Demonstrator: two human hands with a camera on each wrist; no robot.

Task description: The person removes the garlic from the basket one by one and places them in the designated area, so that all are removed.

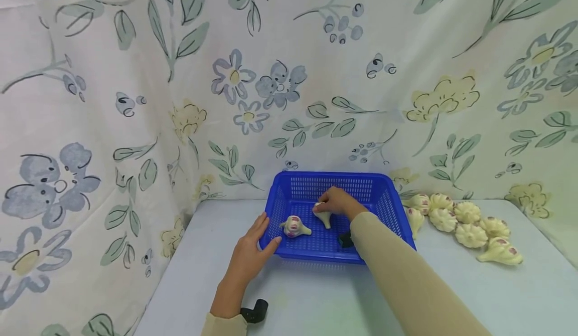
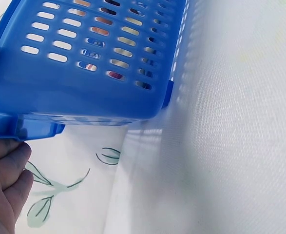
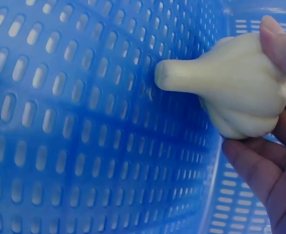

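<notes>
My right hand (image 1: 337,201) reaches into a blue plastic basket (image 1: 334,174) in the head view. Its thumb and fingers pinch a garlic bulb (image 3: 245,85) by the round body, with the stem pointing toward the basket's slotted floor in the right wrist view. To the left, a second garlic bulb (image 1: 294,226) with purplish patches lies on the basket floor. My left hand (image 1: 249,252) is at the basket's left rim, fingers stretched out. In the left wrist view, the fingertips (image 2: 16,158) touch the lip under the basket's rim.
Several garlic bulbs (image 1: 470,235) lie in a group on the white table (image 1: 537,296), right of the basket. A floral cloth (image 1: 289,95) hangs behind the table and along its left side. Small black devices (image 1: 256,311) sit at both wrists.
</notes>
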